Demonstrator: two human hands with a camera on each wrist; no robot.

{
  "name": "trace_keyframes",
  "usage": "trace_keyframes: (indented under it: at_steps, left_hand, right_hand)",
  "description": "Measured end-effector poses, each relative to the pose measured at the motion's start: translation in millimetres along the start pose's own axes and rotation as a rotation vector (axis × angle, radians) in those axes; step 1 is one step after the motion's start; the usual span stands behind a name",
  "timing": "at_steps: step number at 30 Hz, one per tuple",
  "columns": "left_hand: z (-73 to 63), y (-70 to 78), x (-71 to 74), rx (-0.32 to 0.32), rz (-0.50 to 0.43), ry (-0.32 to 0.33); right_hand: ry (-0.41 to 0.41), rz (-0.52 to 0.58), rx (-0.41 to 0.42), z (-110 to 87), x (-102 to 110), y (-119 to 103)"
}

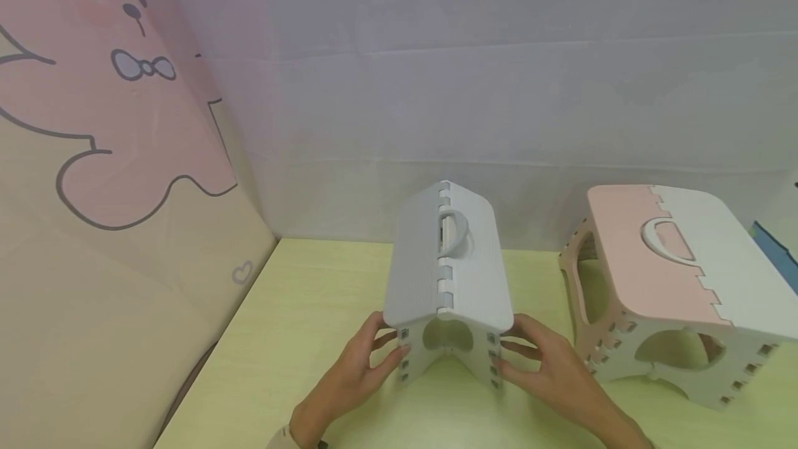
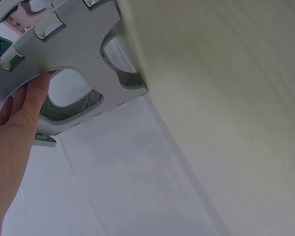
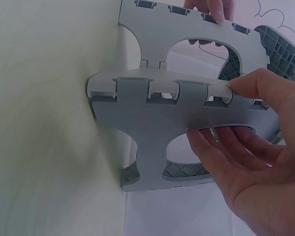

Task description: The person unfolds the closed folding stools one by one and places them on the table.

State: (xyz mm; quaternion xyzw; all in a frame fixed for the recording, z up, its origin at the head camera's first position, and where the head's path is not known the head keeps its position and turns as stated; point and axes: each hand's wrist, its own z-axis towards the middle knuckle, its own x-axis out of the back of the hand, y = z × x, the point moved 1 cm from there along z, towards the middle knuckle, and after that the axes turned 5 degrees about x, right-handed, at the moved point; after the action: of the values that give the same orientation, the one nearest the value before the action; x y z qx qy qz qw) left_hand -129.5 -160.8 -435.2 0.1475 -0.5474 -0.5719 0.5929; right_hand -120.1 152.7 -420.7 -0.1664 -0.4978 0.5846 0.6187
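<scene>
A grey-and-white folding stool [image 1: 416, 262] stands partly folded on the table, its top bent up into a ridge along the middle and its front panel creased inward. My left hand [image 1: 357, 374] grips the left leg, thumb at the front edge and fingers around the side. In the left wrist view, fingertips hook into an opening of the grey leg panel [image 2: 86, 42]. My right hand [image 1: 551, 369] holds the right leg, with its thumb on the hinged corner [image 3: 221, 91] and fingers at the side opening in the right wrist view. An oval handle [image 1: 460, 233] lies at the ridge.
A second folding stool [image 1: 636, 255], pink and white, stands unfolded at the right. Behind the pale wooden table [image 1: 305, 310] hangs a light cloth [image 1: 399, 102]. Another cloth with a pink cartoon animal [image 1: 156, 144] covers the left side. A blue item [image 1: 776, 255] shows at the far right.
</scene>
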Motion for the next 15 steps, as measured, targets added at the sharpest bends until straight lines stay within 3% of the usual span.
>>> trace_keyframes:
  at_steps: [12, 15]
  left_hand:
    - [1.9, 1.8, 3.3, -0.09, 0.051, 0.04]
    - [1.2, 3.5, 5.8, -0.081, 0.048, 0.052]
  right_hand:
    - [0.016, -0.05, 0.043, 0.0, 1.2, -1.0]
    - [0.025, -0.092, 0.054, 0.5, 2.1, -2.8]
